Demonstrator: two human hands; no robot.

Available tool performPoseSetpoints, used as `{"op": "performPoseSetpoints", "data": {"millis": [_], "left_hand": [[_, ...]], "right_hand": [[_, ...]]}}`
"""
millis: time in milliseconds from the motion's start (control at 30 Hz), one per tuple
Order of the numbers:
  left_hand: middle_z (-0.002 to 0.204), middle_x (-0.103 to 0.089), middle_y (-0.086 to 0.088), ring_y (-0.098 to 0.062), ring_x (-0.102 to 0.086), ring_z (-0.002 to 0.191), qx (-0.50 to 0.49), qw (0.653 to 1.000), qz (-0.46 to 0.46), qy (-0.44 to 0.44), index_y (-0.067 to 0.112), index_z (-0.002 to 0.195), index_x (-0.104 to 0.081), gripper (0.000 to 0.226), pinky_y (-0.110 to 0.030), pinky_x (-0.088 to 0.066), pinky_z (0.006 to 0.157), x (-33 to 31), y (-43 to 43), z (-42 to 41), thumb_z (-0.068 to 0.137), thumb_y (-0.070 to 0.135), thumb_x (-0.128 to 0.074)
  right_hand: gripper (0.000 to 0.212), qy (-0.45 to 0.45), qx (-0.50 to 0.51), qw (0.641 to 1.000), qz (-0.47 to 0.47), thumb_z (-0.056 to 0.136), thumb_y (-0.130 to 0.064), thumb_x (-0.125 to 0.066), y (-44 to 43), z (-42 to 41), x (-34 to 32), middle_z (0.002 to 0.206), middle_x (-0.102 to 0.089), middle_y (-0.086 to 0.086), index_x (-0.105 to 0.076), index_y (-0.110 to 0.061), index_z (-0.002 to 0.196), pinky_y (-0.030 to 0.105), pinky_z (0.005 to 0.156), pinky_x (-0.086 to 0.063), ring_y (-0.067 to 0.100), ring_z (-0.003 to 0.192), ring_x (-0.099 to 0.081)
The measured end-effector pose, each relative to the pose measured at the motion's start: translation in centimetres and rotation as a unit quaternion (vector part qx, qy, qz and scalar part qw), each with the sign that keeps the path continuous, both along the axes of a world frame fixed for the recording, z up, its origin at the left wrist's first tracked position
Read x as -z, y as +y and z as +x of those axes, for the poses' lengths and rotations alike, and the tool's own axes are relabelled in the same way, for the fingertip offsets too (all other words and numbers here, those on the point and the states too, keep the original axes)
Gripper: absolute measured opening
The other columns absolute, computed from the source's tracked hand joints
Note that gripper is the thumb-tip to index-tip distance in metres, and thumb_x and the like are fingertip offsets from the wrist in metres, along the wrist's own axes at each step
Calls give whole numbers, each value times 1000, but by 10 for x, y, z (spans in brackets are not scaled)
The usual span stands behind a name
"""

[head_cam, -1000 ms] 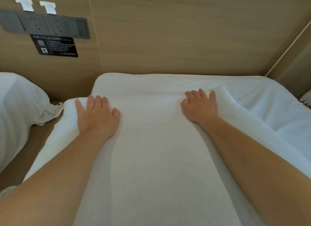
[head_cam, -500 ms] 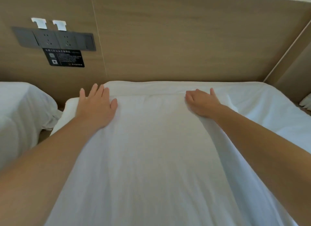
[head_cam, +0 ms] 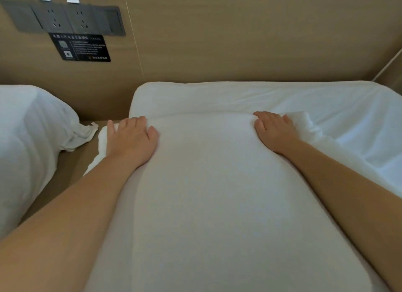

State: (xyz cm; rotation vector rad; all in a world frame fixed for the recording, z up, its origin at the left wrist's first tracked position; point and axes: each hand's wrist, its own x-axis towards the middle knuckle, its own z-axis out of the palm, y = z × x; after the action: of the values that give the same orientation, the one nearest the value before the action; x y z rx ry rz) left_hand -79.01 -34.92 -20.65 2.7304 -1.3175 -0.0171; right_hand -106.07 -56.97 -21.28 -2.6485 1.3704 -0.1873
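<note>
Fingers of the left hand (head_cam: 130,140) at 10 o'clock and the right hand (head_cam: 274,132) at 1 o'clock curl over and grip the far hem of the one white quilt (head_cam: 206,200). The quilt lies on the bed, long axis running 6 to 12, hem toward the headboard (head_cam: 239,41). One pillow (head_cam: 28,139) lies at 9, and two sockets (head_cam: 54,19) are at 11.

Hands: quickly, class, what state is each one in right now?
Left hand: closed, fingers curled over the far edge of the white quilt.
Right hand: closed, gripping the same edge.
</note>
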Motion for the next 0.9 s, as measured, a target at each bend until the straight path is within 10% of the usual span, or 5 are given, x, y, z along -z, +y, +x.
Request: {"op": "performPoseSetpoints", "data": {"millis": [300, 900], "left_hand": [[162, 14, 2, -20, 13, 149, 75, 997, 4, -13, 23, 155, 6, 61, -54, 6, 118, -51, 20, -73, 100, 44, -9], [162, 16, 0, -23, 15, 148, 67, 995, 67, 9, 30, 154, 7, 63, -56, 7, 117, -76, 156, -181, 98, 54, -3]], "right_hand": [[55, 7, -30, 1000, -2, 103, -45, -16, 90, 0, -50, 164, 2, -10, -6, -34, 156, 57, 116, 2, 20, 151, 5], [61, 86, -47, 995, -3, 98, -61, -10, 238, -56, -76, 164, 3, -5, -2, -39, 154, 63, 114, 6, 28, 150, 6]]}}
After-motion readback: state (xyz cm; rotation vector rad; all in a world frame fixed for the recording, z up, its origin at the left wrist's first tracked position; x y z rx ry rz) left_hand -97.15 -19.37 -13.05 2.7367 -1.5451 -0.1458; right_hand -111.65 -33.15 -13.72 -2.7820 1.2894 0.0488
